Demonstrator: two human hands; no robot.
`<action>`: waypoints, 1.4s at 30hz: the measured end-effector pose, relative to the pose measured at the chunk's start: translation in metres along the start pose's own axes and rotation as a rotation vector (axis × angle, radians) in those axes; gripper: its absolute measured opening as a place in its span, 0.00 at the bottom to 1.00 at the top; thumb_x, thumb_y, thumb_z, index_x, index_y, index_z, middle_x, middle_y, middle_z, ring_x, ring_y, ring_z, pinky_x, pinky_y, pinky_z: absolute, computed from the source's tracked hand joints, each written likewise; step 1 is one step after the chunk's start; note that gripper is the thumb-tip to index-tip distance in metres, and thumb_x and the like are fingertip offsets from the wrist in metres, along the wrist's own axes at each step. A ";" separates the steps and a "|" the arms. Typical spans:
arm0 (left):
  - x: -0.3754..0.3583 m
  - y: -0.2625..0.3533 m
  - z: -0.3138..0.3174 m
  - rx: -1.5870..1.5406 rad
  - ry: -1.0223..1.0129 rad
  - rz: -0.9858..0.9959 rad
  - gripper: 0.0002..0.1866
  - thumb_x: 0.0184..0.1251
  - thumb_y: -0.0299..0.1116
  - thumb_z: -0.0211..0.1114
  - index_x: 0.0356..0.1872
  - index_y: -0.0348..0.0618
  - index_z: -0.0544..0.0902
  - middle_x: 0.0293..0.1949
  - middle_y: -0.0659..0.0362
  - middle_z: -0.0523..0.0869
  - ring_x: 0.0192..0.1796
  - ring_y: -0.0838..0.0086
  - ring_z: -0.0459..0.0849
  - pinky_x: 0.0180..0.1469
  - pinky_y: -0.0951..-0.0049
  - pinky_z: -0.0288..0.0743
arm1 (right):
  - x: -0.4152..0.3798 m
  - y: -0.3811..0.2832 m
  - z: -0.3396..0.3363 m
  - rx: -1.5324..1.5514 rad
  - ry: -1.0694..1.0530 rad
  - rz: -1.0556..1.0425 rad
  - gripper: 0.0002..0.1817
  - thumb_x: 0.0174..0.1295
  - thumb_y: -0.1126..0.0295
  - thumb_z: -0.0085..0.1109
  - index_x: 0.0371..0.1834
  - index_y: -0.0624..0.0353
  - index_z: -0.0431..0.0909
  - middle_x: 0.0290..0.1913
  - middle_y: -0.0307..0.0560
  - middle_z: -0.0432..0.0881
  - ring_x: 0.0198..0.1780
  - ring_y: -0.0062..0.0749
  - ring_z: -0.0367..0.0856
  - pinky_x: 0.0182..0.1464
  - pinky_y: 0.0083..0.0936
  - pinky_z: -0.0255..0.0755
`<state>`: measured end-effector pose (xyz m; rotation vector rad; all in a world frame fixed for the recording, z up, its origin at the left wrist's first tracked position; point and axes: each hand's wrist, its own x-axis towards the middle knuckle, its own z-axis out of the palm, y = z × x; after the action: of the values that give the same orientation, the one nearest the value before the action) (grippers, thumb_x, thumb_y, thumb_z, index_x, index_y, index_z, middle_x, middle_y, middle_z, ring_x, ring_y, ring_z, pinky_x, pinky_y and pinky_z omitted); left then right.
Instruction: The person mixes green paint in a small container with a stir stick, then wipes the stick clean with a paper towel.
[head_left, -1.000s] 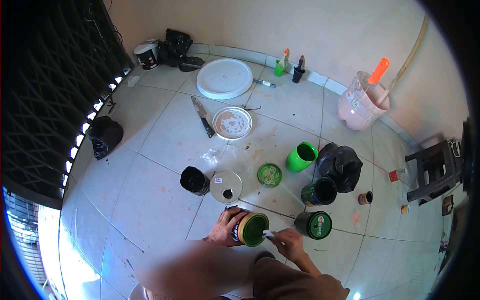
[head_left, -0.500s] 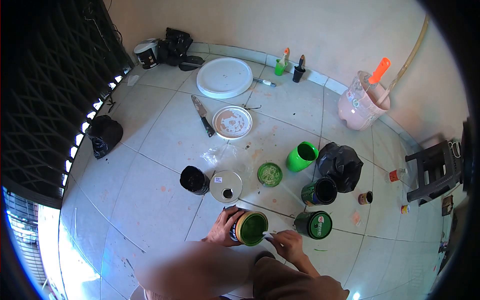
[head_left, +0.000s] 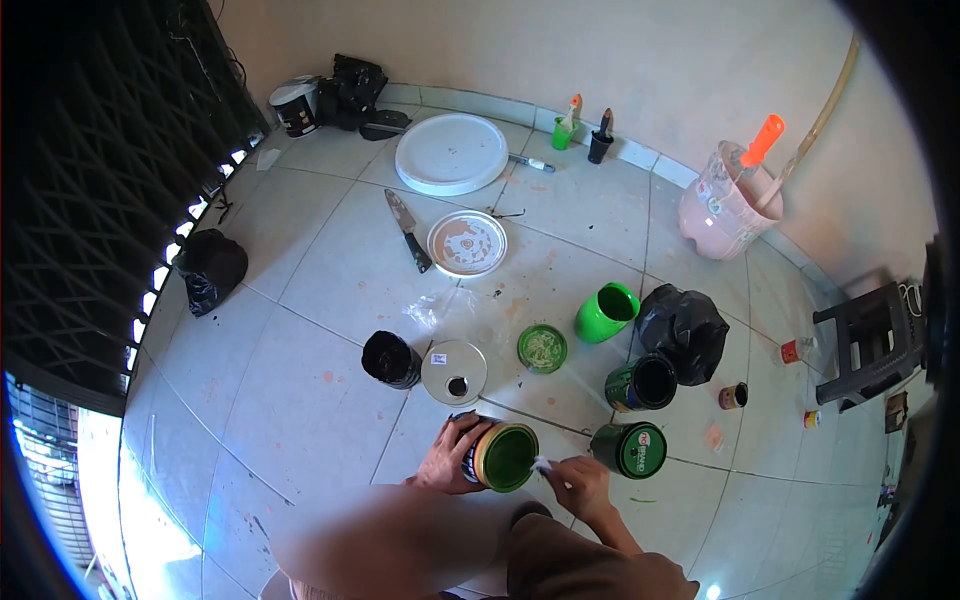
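The open paint can (head_left: 503, 457) with green paint inside sits on the tiled floor (head_left: 300, 400), near the person and tilted towards them. The left hand (head_left: 448, 452) wraps its fingers around the can's left side, as it did a second ago. The right hand (head_left: 578, 485) pinches a small white scrap (head_left: 545, 464) at the can's right rim; half a second ago the scrap reached further over the green opening, now it sits just outside the edge, which looks like a wiping stroke along the rim. Just right stands a closed green-lidded can (head_left: 637, 450); farther off are a green lid (head_left: 542, 348), a silver lid (head_left: 453, 372) and a green cup (head_left: 605, 312).
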<state>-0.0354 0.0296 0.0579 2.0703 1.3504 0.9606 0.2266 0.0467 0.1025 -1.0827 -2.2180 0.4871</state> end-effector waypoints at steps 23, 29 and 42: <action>0.048 0.018 -0.034 -0.054 -0.563 -0.152 0.60 0.29 0.56 0.82 0.72 0.50 0.66 0.53 0.51 0.76 0.57 0.55 0.78 0.63 0.56 0.68 | 0.000 0.020 -0.022 0.186 0.047 0.150 0.06 0.50 0.75 0.72 0.30 0.61 0.85 0.26 0.48 0.84 0.28 0.41 0.83 0.32 0.33 0.76; 0.045 0.006 -0.032 -0.248 -0.615 -0.201 0.59 0.28 0.52 0.83 0.71 0.49 0.66 0.50 0.51 0.75 0.55 0.56 0.78 0.60 0.59 0.72 | 0.000 0.019 -0.033 0.232 -0.150 0.094 0.07 0.50 0.73 0.72 0.32 0.60 0.86 0.26 0.48 0.84 0.29 0.41 0.84 0.32 0.33 0.76; 0.035 -0.003 -0.019 -0.716 -0.530 -0.211 0.56 0.31 0.36 0.86 0.70 0.44 0.67 0.63 0.53 0.74 0.67 0.64 0.73 0.70 0.66 0.65 | 0.050 -0.002 -0.051 -0.021 -0.255 -0.163 0.07 0.53 0.70 0.70 0.35 0.54 0.84 0.23 0.39 0.79 0.26 0.35 0.80 0.30 0.31 0.74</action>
<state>-0.0426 0.0634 0.0783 1.4482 0.7672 0.6099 0.2361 0.0885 0.1597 -0.8812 -2.5142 0.5578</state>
